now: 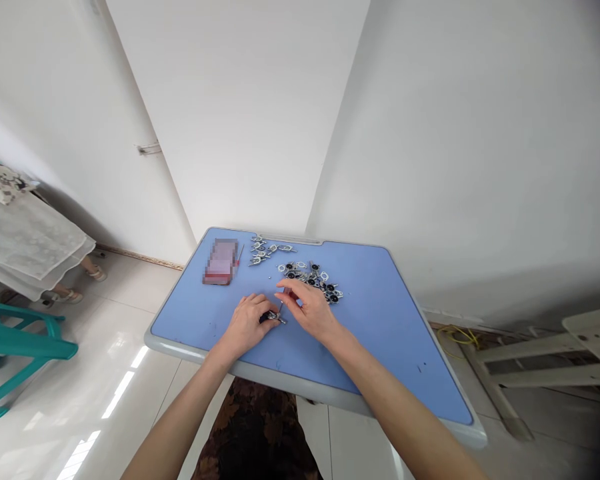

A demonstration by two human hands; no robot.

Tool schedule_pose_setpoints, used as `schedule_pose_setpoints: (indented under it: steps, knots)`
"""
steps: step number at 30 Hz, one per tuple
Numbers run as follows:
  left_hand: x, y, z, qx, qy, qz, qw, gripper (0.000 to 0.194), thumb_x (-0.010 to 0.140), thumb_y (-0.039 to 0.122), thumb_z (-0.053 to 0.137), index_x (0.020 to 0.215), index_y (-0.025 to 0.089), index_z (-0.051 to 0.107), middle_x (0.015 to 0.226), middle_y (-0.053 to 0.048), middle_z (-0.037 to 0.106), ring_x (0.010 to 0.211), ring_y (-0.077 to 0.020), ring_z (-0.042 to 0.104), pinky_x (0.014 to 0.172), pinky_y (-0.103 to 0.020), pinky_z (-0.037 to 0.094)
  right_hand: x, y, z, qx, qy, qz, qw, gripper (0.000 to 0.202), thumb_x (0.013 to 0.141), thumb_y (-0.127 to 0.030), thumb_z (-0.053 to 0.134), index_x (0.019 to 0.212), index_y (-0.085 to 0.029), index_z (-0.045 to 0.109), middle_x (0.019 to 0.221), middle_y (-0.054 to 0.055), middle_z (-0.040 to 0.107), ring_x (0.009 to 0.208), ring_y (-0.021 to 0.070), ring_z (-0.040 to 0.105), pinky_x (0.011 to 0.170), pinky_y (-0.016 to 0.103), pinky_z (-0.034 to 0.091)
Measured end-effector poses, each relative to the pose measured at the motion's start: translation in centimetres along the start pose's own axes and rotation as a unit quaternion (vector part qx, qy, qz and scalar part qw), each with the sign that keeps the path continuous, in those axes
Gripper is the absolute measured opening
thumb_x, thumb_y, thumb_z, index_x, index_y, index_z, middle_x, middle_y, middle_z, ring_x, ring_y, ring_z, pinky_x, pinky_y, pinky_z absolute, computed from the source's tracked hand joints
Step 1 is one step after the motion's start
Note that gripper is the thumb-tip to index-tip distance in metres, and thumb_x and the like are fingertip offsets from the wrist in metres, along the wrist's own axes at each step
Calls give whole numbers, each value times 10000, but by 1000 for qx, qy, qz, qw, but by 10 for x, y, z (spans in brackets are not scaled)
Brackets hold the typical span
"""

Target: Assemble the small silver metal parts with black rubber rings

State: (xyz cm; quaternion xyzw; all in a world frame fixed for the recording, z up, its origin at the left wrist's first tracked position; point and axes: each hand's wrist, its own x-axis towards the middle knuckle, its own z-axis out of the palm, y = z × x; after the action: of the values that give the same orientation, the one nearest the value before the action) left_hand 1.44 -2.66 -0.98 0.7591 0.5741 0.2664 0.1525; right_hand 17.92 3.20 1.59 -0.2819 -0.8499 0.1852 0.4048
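My left hand [249, 323] rests on the blue table and is closed on a small metal part [275, 317] with a dark piece on it. Just right of that, my right hand [307, 308] is raised over the tabletop, thumb and forefinger curved toward each other near the part; a thin shiny piece shows below the fingertips, and whether they grip it is too small to tell. Beyond my right hand lies a pile of metal parts with black round pieces [313, 282]. Farther back and left, several metal parts [259, 256] form a smaller group.
On the blue table [380, 333], a pixelated reddish object [221, 261] lies at the back left beside a thin tool [239, 255]. A green stool [25, 333] and a person in a pale skirt [25, 227] are at the left. White walls stand behind.
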Motion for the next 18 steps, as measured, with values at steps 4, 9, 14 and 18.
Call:
schedule_pose_setpoints:
  steps: [4,9,14,18]
  knots:
    - [0,0,0,-5,-3,-3,1000,95,810,268,651,893,222,648,948,-21,643,904,-211,571,821,-347,409,3,-1,-9,38,-67,-14,997,262,952,-235,384,1165,-218,536,942,62,651,790,158,615,723,295,498]
    - [0,0,-1,-7,-5,-2,1000,102,810,267,650,902,223,651,951,-24,646,913,-210,571,826,-348,408,3,0,-4,49,-11,32,998,130,896,-317,521,911,-205,585,712,13,620,614,135,569,587,253,468]
    - [0,1,-1,-9,-1,2,1000,122,806,244,650,926,223,651,981,-28,651,931,-212,575,842,-354,407,1,-1,7,13,5,26,1000,215,878,-352,542,723,-203,527,631,-6,547,540,116,492,532,241,424]
    - [0,1,-1,-2,-3,1,1000,107,808,257,644,908,221,653,963,-34,652,926,-217,574,834,-357,408,0,1,9,45,4,40,998,142,905,-323,490,924,-214,580,712,8,594,578,124,540,551,242,470]
